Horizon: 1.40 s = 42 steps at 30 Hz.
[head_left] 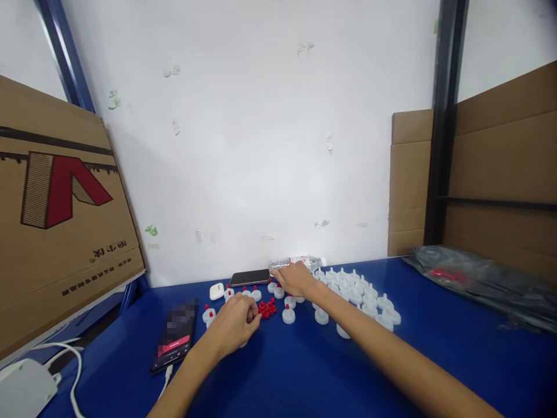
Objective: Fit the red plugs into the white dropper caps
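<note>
My left hand (pixel 235 320) is closed, fingers curled beside a small pile of red tips (pixel 267 308); whatever its fingers hold is hidden. Farther back, my right hand (pixel 295 278) reaches across, with its fingertips bunched at a white nozzle cap (pixel 272 287) that has a red tip. Other red-tipped white caps stand around the hands, among them one in front (pixel 288 315) and one at the left (pixel 209 314). Under and behind the right forearm lies a large group of white nozzle caps (pixel 348 285) with bare spouts.
Along the wall lie a dark phone (pixel 250 277), a white earphone case (pixel 216 291) and a clear bottle (pixel 281 263). A plugged-in phone (pixel 176 335) and white charger (pixel 26 388) are at the left. A grey plastic bag (pixel 478 284) lies right. Cardboard (pixel 65 232) leans on the left.
</note>
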Tool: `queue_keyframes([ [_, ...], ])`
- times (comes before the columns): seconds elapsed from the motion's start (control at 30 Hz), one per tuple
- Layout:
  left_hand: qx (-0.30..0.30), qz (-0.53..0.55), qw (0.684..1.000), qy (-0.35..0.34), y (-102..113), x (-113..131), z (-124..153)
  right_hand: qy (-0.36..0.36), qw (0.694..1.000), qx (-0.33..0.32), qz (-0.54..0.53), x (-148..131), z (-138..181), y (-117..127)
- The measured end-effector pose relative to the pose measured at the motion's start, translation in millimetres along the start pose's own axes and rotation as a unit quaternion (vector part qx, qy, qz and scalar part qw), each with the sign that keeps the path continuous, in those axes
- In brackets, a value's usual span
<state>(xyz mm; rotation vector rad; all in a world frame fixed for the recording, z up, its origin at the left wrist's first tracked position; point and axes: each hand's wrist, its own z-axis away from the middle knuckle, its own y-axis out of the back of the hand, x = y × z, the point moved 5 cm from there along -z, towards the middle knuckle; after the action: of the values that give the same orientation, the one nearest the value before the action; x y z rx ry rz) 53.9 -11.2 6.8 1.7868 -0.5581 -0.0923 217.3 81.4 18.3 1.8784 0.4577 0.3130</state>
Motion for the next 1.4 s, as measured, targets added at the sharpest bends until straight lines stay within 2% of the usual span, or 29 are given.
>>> queue_keyframes([
  [0.17, 0.039, 0.038, 0.998, -0.021, 6, 2, -3, 0.001, 0.997, 0.079, -0.013, 5, 19, 40],
  [0.27, 0.058, 0.058, 0.996, -0.041, 7, 1, -5, 0.023, 0.991, 0.121, -0.050, 4, 41, 49],
  [0.33, 0.080, 0.065, 0.993, -0.060, 7, 2, -6, 0.055, 0.985, 0.141, -0.081, 1, 57, 49],
  [0.43, 0.112, 0.086, 0.987, -0.078, 5, 3, -5, 0.129, 0.976, 0.138, -0.108, -6, 75, 47],
  [0.53, 0.120, 0.110, 0.984, -0.074, 1, 5, -6, 0.218, 0.961, 0.124, -0.113, -17, 87, 48],
  [0.6, 0.129, 0.122, 0.982, -0.066, 0, 7, -7, 0.243, 0.957, 0.118, -0.100, -23, 90, 50],
  [0.87, 0.146, 0.208, 0.967, -0.026, 3, 11, -8, 0.248, 0.962, 0.094, -0.059, -36, 95, 44],
  [1.1, 0.086, 0.308, 0.947, -0.015, -3, 17, -8, 0.250, 0.962, 0.083, -0.072, -31, 95, 40],
  [1.2, 0.071, 0.365, 0.928, -0.005, -6, 17, -9, 0.269, 0.955, 0.107, -0.064, -31, 96, 41],
  [1.33, 0.093, 0.436, 0.895, 0.020, -2, 12, -11, 0.280, 0.945, 0.155, -0.065, -32, 95, 42],
  [1.4, 0.090, 0.448, 0.888, 0.044, 0, 8, -12, 0.280, 0.942, 0.174, -0.067, -32, 95, 43],
])
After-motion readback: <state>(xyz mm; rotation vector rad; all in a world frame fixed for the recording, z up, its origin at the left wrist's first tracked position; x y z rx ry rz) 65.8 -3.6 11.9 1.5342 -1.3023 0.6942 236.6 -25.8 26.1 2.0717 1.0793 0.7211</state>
